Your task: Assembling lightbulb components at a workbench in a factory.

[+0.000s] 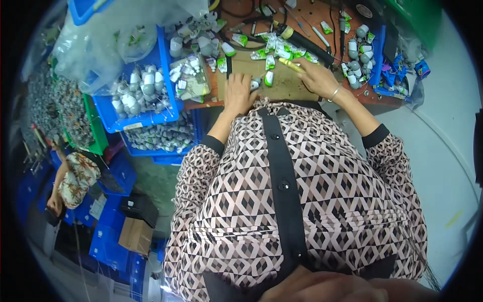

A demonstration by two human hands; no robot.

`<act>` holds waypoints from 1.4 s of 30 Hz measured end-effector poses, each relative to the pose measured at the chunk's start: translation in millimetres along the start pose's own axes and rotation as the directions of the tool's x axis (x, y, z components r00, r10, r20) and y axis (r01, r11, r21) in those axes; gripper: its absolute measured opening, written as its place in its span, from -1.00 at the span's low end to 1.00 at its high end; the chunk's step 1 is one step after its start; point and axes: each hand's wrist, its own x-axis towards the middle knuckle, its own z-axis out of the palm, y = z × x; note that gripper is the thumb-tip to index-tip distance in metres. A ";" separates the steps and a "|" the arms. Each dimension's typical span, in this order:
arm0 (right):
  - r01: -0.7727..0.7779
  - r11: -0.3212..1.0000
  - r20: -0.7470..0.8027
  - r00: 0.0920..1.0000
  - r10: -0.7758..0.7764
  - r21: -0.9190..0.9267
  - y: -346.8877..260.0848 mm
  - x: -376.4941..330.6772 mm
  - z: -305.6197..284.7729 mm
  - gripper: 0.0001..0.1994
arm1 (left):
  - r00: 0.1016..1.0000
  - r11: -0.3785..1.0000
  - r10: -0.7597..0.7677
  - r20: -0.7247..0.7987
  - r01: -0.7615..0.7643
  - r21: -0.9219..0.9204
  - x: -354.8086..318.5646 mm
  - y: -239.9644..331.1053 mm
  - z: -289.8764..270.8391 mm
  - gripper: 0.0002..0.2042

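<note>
Workbench, seated person in a patterned brown-and-cream top. Left hand (238, 93): lying knuckles-up on the brown cardboard sheet (282, 85), fingers curled; its fingertips touch a small grey-and-white plastic part (255, 83); whether it grips it cannot be told. Right hand (316, 76): closed around a slim yellow-handled tool (291, 64), bracelet at the wrist. Loose green-and-white plastic parts (282, 50) scattered just beyond. Blue plastic bin (168, 88) of grey bulb-shaped pieces to the left.
</note>
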 end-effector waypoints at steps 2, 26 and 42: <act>0.100 0.901 -0.207 0.978 -0.011 0.423 23.8 3.9 8.0 -0.64 | 0.997 0.974 0.030 0.069 -0.045 0.222 1.8 -17.0 9.0 -0.61; 0.290 0.922 -0.814 0.579 0.045 0.257 52.2 42.2 -182.6 -0.75 | 0.642 0.883 -0.428 -0.636 0.147 -0.445 133.3 -194.5 -241.9 -0.53; -0.430 0.503 -0.374 0.903 0.213 -0.750 151.0 148.2 -407.4 -0.57 | 0.572 0.941 -0.336 -0.749 0.163 -0.298 29.4 -70.5 -223.9 -0.74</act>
